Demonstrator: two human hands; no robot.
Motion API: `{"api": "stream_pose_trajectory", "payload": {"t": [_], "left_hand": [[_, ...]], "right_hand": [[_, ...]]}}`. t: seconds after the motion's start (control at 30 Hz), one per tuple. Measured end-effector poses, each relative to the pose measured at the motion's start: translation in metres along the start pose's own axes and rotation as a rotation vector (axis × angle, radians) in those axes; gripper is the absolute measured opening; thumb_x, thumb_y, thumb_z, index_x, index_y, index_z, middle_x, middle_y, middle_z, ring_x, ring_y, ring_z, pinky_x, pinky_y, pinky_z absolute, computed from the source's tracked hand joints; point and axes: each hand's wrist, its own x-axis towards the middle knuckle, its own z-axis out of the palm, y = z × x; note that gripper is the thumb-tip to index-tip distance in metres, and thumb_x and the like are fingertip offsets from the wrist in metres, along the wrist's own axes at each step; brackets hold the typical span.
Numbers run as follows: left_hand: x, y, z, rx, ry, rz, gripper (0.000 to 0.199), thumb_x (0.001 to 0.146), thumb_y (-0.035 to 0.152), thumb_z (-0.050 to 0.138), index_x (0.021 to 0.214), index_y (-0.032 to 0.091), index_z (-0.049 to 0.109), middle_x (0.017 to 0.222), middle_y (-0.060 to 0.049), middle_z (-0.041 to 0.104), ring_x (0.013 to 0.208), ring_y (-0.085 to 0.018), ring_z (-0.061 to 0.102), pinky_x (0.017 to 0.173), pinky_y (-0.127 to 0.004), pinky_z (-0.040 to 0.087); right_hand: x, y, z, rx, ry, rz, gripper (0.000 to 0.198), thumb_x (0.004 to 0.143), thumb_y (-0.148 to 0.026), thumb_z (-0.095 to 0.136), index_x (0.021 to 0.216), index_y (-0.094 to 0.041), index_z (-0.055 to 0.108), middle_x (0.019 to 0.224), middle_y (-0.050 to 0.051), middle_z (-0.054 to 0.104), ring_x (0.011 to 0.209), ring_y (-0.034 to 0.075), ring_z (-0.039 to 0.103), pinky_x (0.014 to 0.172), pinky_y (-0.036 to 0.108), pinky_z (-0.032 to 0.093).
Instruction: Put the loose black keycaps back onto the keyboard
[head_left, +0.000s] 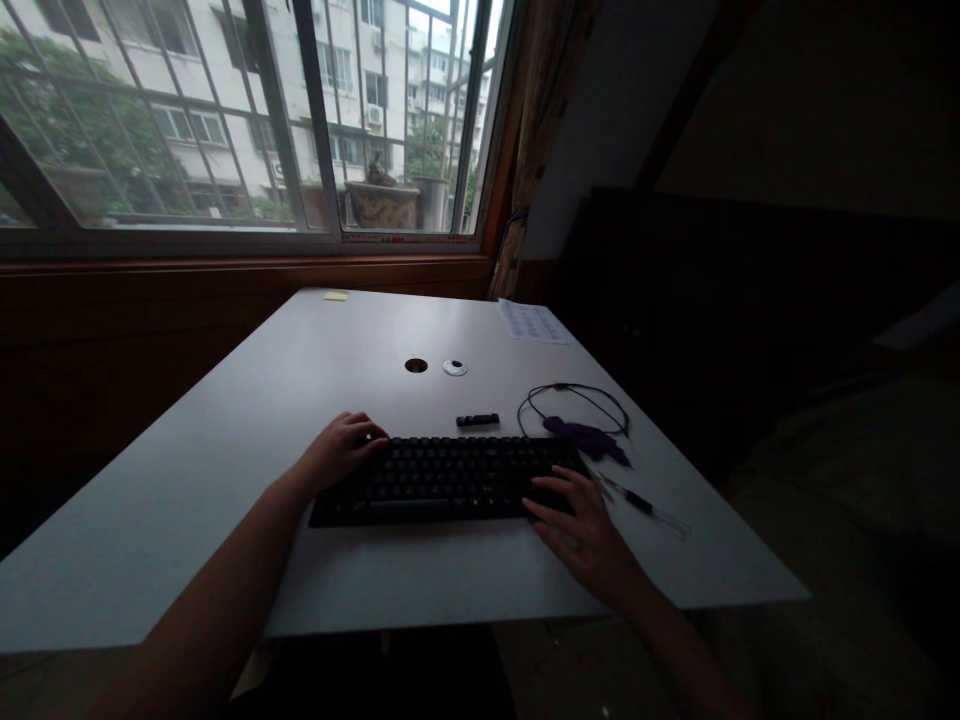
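A black full-size keyboard [442, 485] lies flat near the front of the white table. My left hand [346, 445] grips its rear left corner, fingers drawn together. My right hand [581, 515] rests over the number pad at the right end, its fingers spread and the palm off the near right corner. Just behind the keyboard sits a short black strip that looks like a row of keycaps [478, 420]. To the right lies a thin tool with a black handle and wire ends [646, 503], beside a crumpled purple cloth [589, 438].
A coiled black cable [529, 398] lies behind the cloth. Farther back are a round hole [416, 366] in the white table [225, 480], its white cover [454, 368], a printed sheet [534, 322] and a yellow sticky note [336, 296]. A barred window stands beyond.
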Motion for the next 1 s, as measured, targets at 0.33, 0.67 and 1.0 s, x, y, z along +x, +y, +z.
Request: {"api": "stream_pose_trajectory", "payload": {"t": [0.33, 0.67, 1.0], "left_hand": [[0.0007, -0.0027, 0.0016, 0.0, 0.0, -0.002, 0.028, 0.098, 0.045, 0.058, 0.1, 0.025, 0.077, 0.1, -0.006, 0.071, 0.095, -0.024, 0.06, 0.088, -0.041, 0.047], [0.0003, -0.0048, 0.0025, -0.012, 0.005, -0.003, 0.027, 0.098, 0.046, 0.058, 0.1, 0.026, 0.077, 0.1, -0.006, 0.071, 0.095, -0.025, 0.061, 0.089, -0.04, 0.047], [0.0003, -0.0025, 0.002, -0.011, 0.014, -0.005, 0.027, 0.097, 0.046, 0.059, 0.099, 0.026, 0.078, 0.099, -0.006, 0.071, 0.094, -0.025, 0.061, 0.088, -0.04, 0.047]], "right_hand": [[-0.0004, -0.0016, -0.0004, -0.01, 0.024, -0.025, 0.027, 0.096, -0.023, 0.061, 0.115, -0.036, 0.074, 0.13, 0.007, 0.059, 0.133, 0.032, 0.045, 0.105, 0.06, 0.046], [-0.0006, -0.0034, -0.0015, 0.002, 0.04, -0.031, 0.026, 0.096, -0.022, 0.06, 0.112, -0.035, 0.076, 0.132, 0.007, 0.059, 0.133, 0.031, 0.045, 0.106, 0.058, 0.046], [0.0, -0.0023, -0.0014, -0.01, 0.039, -0.022, 0.029, 0.096, -0.025, 0.06, 0.119, -0.036, 0.074, 0.136, 0.007, 0.057, 0.134, 0.031, 0.045, 0.106, 0.059, 0.045]]}}
